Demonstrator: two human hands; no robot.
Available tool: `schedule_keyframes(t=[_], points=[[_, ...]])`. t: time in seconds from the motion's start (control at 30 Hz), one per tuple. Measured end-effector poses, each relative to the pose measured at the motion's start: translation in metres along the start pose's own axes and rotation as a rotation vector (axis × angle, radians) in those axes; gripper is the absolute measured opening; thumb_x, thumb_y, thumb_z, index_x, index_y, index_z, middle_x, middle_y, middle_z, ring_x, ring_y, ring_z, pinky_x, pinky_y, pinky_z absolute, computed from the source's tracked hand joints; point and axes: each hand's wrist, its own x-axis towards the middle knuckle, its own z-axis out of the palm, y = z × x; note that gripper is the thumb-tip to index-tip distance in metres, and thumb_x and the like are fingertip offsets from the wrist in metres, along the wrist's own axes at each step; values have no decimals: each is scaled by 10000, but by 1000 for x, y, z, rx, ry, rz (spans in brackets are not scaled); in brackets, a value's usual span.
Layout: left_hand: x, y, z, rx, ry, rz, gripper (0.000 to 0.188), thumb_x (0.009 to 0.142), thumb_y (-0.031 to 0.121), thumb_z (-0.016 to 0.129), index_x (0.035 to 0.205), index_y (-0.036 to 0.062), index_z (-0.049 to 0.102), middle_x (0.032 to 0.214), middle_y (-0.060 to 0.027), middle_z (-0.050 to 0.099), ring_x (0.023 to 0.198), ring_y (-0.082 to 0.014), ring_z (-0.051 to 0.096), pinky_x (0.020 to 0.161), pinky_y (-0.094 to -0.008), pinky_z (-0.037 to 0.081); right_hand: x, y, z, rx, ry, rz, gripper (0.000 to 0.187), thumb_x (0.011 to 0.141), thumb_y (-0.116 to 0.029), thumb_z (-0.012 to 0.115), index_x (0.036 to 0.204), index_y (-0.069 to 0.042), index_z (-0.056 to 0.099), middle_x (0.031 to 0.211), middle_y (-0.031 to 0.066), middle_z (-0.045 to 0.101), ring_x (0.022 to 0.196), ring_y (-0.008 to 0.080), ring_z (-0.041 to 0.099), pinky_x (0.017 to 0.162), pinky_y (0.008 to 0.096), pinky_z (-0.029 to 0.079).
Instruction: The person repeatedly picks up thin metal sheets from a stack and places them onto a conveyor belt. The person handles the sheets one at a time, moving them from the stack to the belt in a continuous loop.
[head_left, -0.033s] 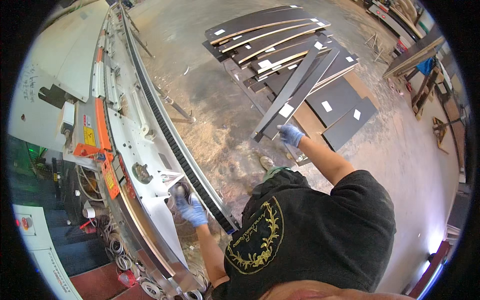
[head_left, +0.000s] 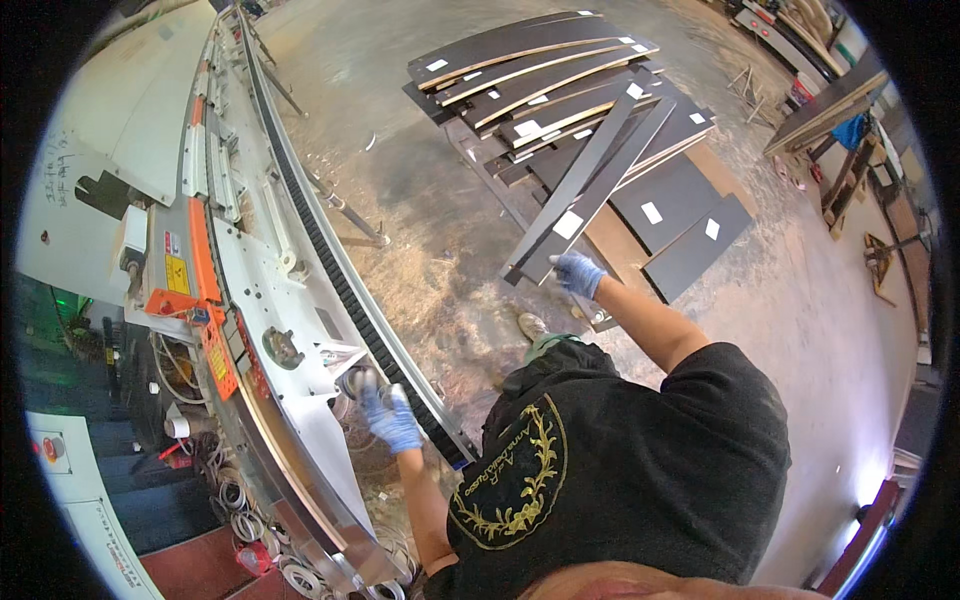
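My left hand (head_left: 390, 412), in a blue-and-white work glove, is at the near end of the long machine. Its fingers are stretched out and apart, close to a dark round roller part (head_left: 350, 382); whether they touch it cannot be told. My right hand (head_left: 578, 273), gloved alike, has its fingers bent round the near end of a long narrow dark panel (head_left: 600, 190) with a white label. That panel lies slantwise against another dark strip (head_left: 572, 180), on top of stacked boards. Part of the right fingers is hidden by the panel's end.
Stacked dark boards (head_left: 520, 40) with pale edges and white labels lie beyond my right hand. A long white-and-orange edge machine (head_left: 255, 290) with a black track (head_left: 345, 285) runs along the left. Rolls of edging (head_left: 300, 578) lie below it. Sawdust covers the floor (head_left: 440, 250).
My left hand has drawn slightly right, off the round roller part, with its fingers more spread. My right hand and the panel end have shifted very slightly left.
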Motion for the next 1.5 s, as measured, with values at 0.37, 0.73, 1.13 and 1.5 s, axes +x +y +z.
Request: schedule_keyframes(t=[0.37, 0.73, 1.13, 1.5], points=[[11, 131, 49, 106, -737, 149, 700, 634, 331, 746, 1242, 96, 492, 1320, -144, 427, 1178, -310, 444, 988, -388, 369, -124, 28, 99, 123, -360, 206, 112, 837, -100, 597, 816, -105, 486, 611, -16, 406, 528, 124, 418, 465, 274, 367], [-9, 83, -12, -296, -549, 48, 435, 644, 115, 739, 1063, 92, 625, 1093, -114, 599, 981, -249, 591, 870, -332, 472, -49, -17, 28, 392, 45, -94, 408, 770, -399, 631, 1068, -131, 554, 1020, 74, 604, 968, 237, 535, 890, 409, 392], [-34, 96, -42, 447, -479, -77, 741, 598, 373, 739, 1251, 130, 486, 1191, -118, 520, 1108, -296, 486, 939, -404, 367, -152, 61, 174, -226, -597, 127, 230, 822, -195, 648, 1013, -73, 611, 902, 38, 621, 828, 133, 570, 709, 276, 491], [-113, 54, -116, 323, -68, -318, 600, 562, 198, 789, 1116, 96, 582, 1032, -120, 611, 919, -294, 593, 835, -365, 465, -113, 69, 164, -585, -952, 165, 291, 835, -167, 629, 1097, -49, 580, 919, 37, 620, 741, 108, 567, 609, 225, 473]])
